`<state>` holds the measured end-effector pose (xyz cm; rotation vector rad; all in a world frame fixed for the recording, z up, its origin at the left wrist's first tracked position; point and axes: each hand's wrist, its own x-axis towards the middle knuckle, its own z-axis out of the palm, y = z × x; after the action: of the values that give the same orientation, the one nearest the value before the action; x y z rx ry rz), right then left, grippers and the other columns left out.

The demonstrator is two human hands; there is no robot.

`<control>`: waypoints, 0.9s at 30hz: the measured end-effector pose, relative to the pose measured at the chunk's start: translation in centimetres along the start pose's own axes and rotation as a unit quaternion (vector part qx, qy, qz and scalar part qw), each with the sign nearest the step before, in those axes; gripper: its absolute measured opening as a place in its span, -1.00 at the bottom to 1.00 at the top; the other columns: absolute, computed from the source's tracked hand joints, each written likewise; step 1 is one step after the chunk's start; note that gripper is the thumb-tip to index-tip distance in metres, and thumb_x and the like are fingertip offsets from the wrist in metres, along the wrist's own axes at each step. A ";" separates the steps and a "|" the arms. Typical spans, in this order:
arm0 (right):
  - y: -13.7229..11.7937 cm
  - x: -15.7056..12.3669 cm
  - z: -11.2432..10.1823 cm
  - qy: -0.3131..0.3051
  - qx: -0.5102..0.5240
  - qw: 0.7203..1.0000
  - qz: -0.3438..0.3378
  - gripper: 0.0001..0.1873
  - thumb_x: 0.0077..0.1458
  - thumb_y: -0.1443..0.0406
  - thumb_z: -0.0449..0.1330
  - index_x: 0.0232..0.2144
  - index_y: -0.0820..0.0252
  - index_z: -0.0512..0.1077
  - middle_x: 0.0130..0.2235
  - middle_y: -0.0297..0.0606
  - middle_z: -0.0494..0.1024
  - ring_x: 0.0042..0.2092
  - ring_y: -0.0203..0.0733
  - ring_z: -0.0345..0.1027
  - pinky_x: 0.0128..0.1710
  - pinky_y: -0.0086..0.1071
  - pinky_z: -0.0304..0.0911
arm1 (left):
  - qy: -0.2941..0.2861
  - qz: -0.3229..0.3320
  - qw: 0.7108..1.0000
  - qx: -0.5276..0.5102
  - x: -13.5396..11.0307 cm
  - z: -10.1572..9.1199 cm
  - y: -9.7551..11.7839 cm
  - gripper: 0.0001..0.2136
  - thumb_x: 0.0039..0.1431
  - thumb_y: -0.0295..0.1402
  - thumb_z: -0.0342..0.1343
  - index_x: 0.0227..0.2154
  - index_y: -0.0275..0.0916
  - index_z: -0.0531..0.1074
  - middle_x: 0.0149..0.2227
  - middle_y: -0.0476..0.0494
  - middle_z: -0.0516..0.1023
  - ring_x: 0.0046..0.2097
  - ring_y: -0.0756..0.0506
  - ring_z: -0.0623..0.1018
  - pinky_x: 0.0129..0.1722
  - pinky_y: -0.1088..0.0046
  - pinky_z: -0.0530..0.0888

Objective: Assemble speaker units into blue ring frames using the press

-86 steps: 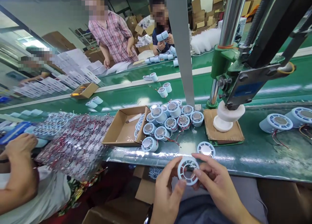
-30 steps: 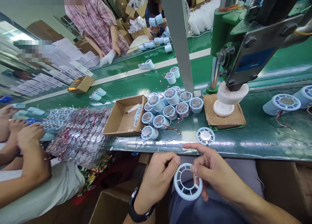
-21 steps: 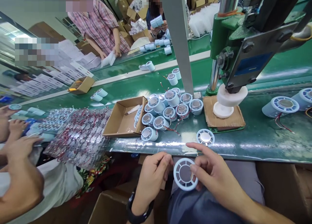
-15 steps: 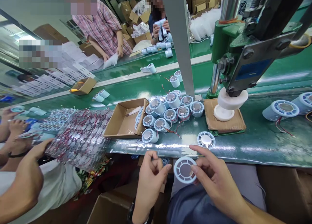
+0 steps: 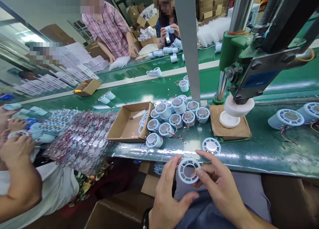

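Observation:
My right hand pinches a round light-blue spoked cover with a grey disc in its centre, thumb on the front and fingers behind. Beside the cover's left edge is my left hand, fingers raised and thumb spread apart below; whether its fingertips touch the rim I cannot tell. Just beyond my right fingers, a similar spoked piece with a silver disc lies at the bench edge. A pile of light-blue cylinders with silver discs and thin wires stands farther back.
A green press with a white round head stands above a cardboard pad at right. An open cardboard box holds blue rings. More cylinders lie far right. Co-workers work at left and across the bench; a wire-filled plastic sheet lies left.
My left hand has moved right to the cover, its curled fingers now opened out. My right hand keeps the cover nearly in place. The co-worker's arm at left has drawn back from the plastic sheet.

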<state>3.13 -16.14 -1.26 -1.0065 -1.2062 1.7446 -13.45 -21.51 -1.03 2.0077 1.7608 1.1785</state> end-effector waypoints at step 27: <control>4.8 3.3 -5.7 0.138 -0.395 0.877 -0.236 -0.16 0.07 0.45 0.04 0.41 0.29 -0.02 0.05 0.00 0.59 0.03 -0.03 0.55 0.03 -0.18 0.50 | -0.184 -0.075 0.976 -0.083 6.0 8.3 0.1 -0.55 0.18 -0.36 0.15 0.12 -0.30 0.27 0.11 -0.44 0.46 0.15 -0.38 0.48 0.13 -0.10 0.43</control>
<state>6.31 -12.35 -7.77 -1.2146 -1.8284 0.6753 -8.02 -13.35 -3.88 1.8189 1.5423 0.8135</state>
